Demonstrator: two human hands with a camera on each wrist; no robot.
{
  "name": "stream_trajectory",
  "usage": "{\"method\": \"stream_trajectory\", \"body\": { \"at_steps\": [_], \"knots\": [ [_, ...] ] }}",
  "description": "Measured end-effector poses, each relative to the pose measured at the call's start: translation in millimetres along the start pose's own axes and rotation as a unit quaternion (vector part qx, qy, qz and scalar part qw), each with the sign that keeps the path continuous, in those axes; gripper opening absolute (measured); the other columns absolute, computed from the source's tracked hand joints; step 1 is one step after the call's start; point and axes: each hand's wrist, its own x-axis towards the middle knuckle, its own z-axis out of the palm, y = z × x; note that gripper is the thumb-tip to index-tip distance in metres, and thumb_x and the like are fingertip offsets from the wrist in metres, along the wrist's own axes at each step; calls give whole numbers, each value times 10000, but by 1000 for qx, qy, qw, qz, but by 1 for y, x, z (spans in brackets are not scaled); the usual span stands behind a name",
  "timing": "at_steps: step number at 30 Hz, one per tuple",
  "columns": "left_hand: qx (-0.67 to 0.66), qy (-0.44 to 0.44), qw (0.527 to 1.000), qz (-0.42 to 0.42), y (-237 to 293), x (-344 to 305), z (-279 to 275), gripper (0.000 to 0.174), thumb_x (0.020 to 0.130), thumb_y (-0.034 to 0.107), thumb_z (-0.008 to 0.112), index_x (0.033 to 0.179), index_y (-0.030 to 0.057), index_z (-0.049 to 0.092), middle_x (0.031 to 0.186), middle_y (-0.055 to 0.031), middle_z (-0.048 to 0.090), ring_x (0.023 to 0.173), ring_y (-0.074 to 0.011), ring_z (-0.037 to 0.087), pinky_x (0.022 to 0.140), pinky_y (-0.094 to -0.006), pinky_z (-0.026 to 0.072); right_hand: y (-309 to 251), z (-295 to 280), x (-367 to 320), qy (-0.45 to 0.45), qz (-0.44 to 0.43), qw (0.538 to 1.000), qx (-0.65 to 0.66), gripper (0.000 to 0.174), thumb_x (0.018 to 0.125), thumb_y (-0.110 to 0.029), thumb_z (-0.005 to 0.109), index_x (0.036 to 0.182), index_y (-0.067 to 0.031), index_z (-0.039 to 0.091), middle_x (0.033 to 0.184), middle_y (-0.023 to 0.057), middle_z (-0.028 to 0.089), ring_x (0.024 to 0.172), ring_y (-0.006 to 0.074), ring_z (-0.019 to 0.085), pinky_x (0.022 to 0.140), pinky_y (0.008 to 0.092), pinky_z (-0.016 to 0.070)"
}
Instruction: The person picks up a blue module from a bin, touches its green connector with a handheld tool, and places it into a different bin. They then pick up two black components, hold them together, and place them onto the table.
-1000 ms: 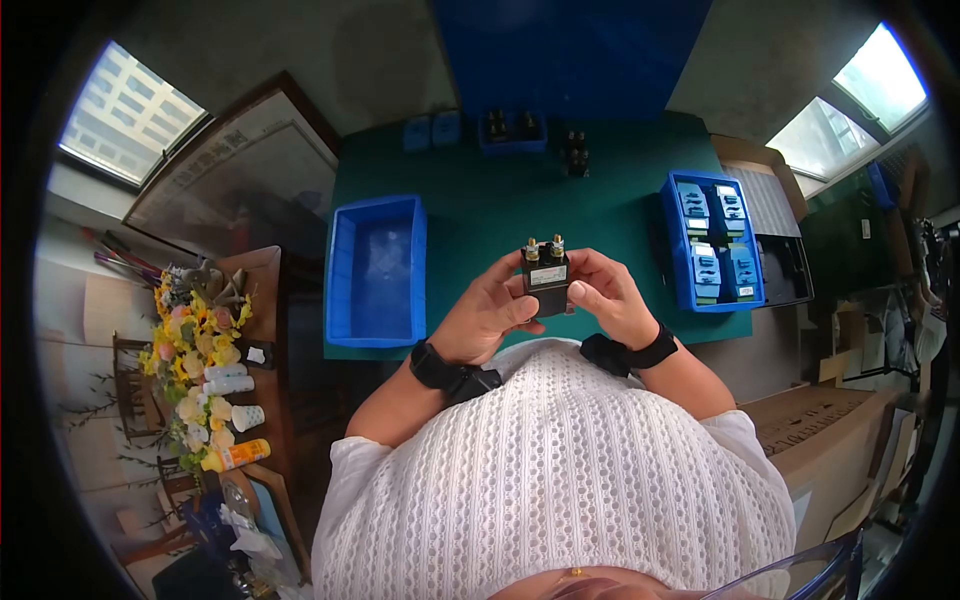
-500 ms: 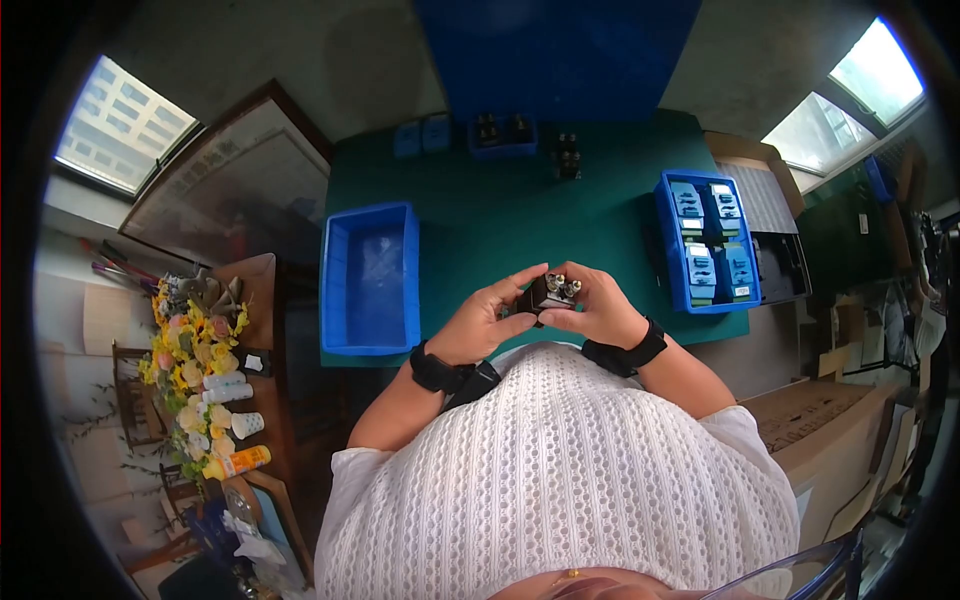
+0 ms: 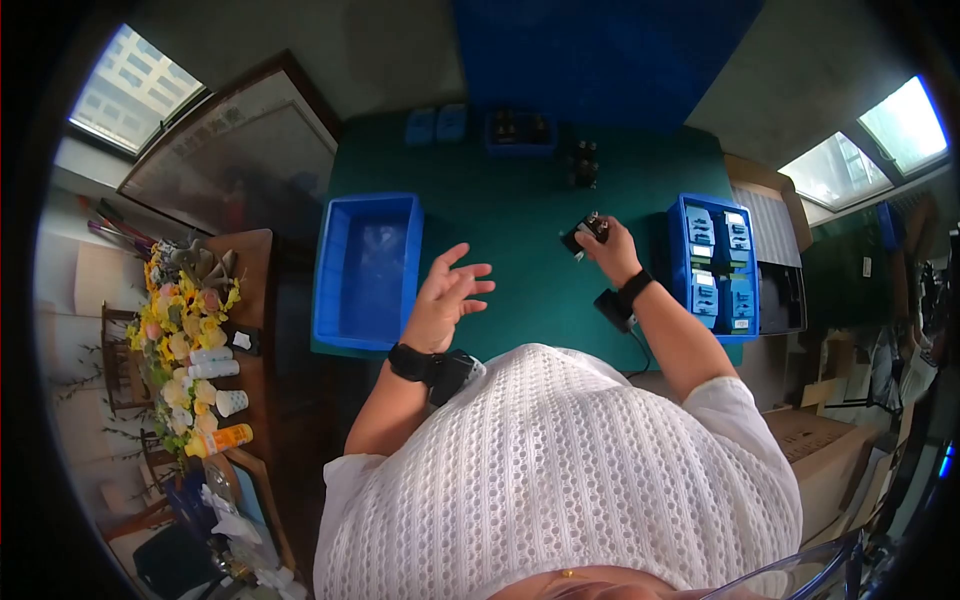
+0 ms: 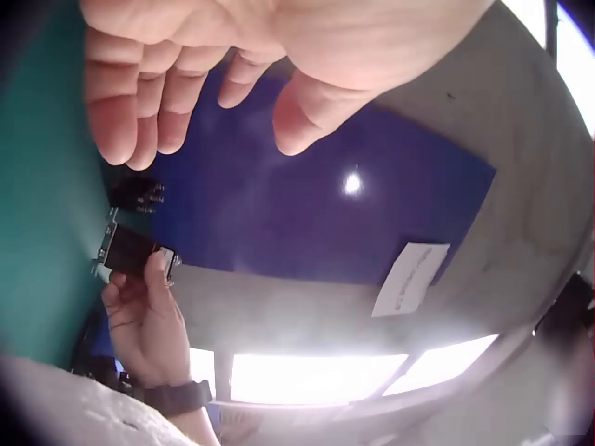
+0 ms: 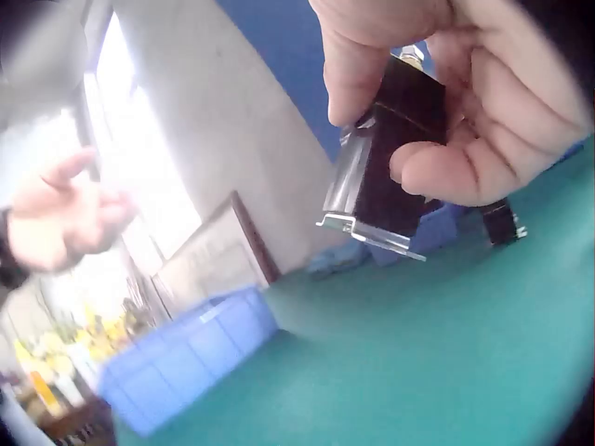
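Note:
In the head view my right hand grips a black contactor over the table's middle right. The right wrist view shows the thumb and fingers pinching the contactor's dark body; a metal bracket edge faces down and a brass stud shows at the upper end. My left hand is raised with fingers spread and holds nothing, between the blue bin and the right hand. Another black contactor stands farther back on the table, beyond the held one.
A blue bin with a bare inside stands at the left. At the right, another blue bin holds several light-blue boxed parts. Along the back are a small blue tray with dark parts and two light-blue pieces on the green table.
Both hands held the contactor close to the body, tilting it. The left hand has let go and drawn back left; the right hand has carried the contactor forward and right.

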Motion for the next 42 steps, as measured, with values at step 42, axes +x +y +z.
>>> {"method": "stream_trajectory", "body": {
  "at_steps": [42],
  "knots": [
    [-37, 56, 994, -89, -49, 10, -28, 322, 924, 167, 457, 1218, 45, 411, 1044, -100, 569, 871, -145, 576, 689, -237, 480, 15, 43, 26, -108, -60, 941, -314, 518, 709, -223, 714, 1131, -22, 492, 1134, 154, 507, 1034, 317, 523, 884, 373, 451]
  ]
}}
